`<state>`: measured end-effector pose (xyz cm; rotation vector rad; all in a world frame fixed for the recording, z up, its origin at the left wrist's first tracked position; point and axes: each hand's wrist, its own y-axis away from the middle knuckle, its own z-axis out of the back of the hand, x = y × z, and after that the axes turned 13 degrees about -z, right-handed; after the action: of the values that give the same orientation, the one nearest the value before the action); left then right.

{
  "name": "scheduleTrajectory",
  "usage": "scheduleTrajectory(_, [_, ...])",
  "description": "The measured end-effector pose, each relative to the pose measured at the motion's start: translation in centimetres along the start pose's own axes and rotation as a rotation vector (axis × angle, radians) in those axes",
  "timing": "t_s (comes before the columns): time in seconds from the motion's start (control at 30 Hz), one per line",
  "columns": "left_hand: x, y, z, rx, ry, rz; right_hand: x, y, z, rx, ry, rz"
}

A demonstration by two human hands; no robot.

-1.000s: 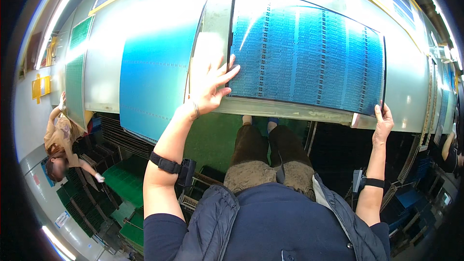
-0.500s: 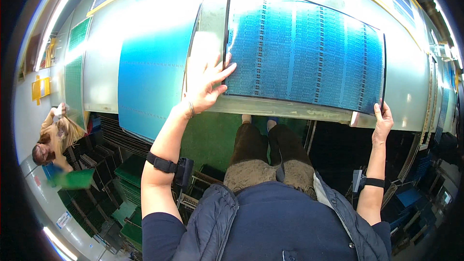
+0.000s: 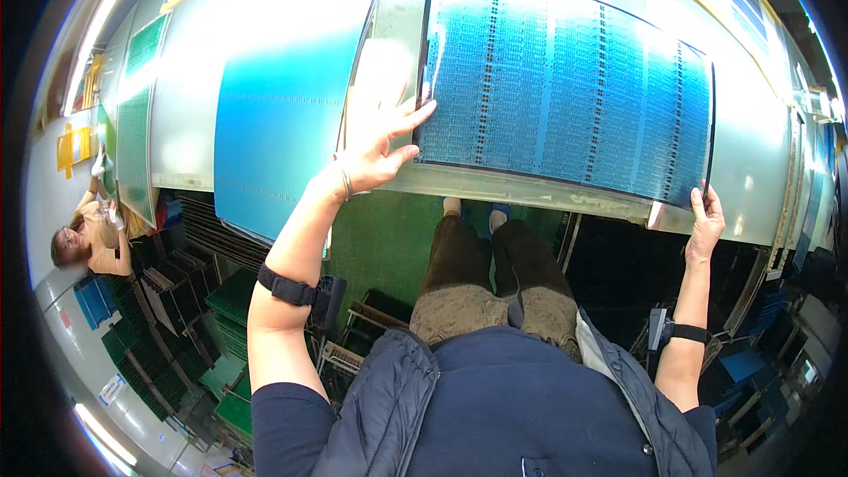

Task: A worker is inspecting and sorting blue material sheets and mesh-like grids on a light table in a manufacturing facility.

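A large blue circuit board panel point(image 3: 565, 93) with dark edges and rows of fine printed pattern lies at the pale bench's front edge. My left hand point(image 3: 375, 150) is at its left edge, thumb and index finger apart against the lower left part; glare washes out some fingers. The lower right corner is pinched by my right hand point(image 3: 705, 225), thumb on the near face and the other fingers partly hidden. Left of my left hand, a plain blue sheet point(image 3: 278, 124) reaches past the bench edge.
The pale bench point(image 3: 751, 159) runs across the view under strong glare. Further left stands a green panel point(image 3: 137, 124), beside a co-worker point(image 3: 97, 234) in a tan top. Racks of boards point(image 3: 168, 291) fill the lower left, and dark shelving point(image 3: 645, 274) sits beneath the bench.
The board panel and both my hands have shifted slightly right in view, still in contact. At far left the co-worker's arms have risen, and a green board is now upright near their hands.
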<state>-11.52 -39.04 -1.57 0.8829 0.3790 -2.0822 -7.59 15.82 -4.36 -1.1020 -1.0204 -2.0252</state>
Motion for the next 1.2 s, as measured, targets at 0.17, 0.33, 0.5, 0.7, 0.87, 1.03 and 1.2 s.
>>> scheduleTrajectory(0.17, [0.2, 0.0, -0.2, -0.02, -0.041, -0.03, 0.0, 0.0, 0.2, 0.008, 0.0, 0.006])
scheduleTrajectory(0.33, [0.2, 0.1, -0.5, 0.015, -0.07, 0.026, -0.2, -0.1, 0.0, 0.003, -0.014, 0.006])
scheduleTrajectory(0.5, [0.1, 0.2, -0.6, -0.025, -0.019, 0.022, -0.2, 0.0, 0.1, -0.002, -0.008, 0.007])
scheduleTrajectory(0.7, [-0.2, -0.9, 0.1, 0.026, -0.136, -0.019, 2.8, -0.3, 2.3, 0.215, -0.087, -0.081])
scheduleTrajectory(0.87, [-0.2, -0.1, 0.1, 0.06, -0.089, 0.06, 10.1, -3.5, -0.4, 0.665, -0.26, -0.227])
scheduleTrajectory(1.03, [-1.0, -0.6, 0.2, 0.047, -0.123, 0.038, 13.2, -10.8, -5.2, 0.413, 0.52, -0.251])
scheduleTrajectory(1.2, [-1.7, -1.0, 0.0, 0.044, -0.085, 0.038, 9.4, -15.7, -7.3, -0.11, 0.983, 0.502])
